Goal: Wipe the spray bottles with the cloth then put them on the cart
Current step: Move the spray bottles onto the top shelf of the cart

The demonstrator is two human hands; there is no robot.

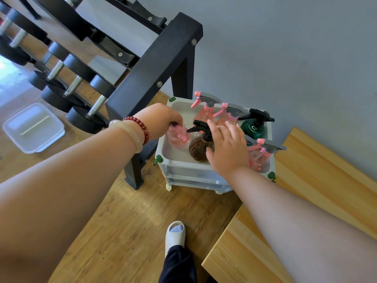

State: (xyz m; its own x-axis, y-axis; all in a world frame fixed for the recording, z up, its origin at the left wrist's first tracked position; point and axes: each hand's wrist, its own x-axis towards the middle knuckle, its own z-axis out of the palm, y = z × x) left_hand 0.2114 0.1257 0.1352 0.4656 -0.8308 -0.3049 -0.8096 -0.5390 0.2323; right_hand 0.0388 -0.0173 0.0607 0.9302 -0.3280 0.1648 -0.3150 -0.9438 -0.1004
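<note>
Two bare arms reach forward and down over a wood-plank floor (126, 221). Nearest: one foot in a pale slipper (175, 234) with a dark trouser leg, bottom centre. Light wooden tabletop (306, 190) sits at right, right forearm crossing over it.

Left hand (161, 116), wrist wearing a pale bangle (130, 133) and a red bead bracelet (138, 127), is clamped from above on the head of a clear pink spray bottle (177, 136). That bottle stands at the left end of the cart's top tray.

Right hand (228, 148) is spread flat, fingers extended, pressed against the side of a brown bottle with a black trigger (199, 148); palm touches it, not wrapped around it. Brown bottle is mid-tray, just beside the one the left hand holds.

White plastic cart (183, 172) has stacked tiers, small casters and green corner clips. Also on the top tray: pink bottle with grey-pink trigger at the right front corner (259, 158), green bottle with black trigger (254, 127) behind it, two more pink bottles (206, 115) at the back near the wall. No cloth visible.

Left of cart: black dumbbell rack (155, 64), leg just beside the cart, dumbbells on its rails. Clear lidded plastic box (33, 127) on the floor far left. Grey wall (285, 48) behind.
</note>
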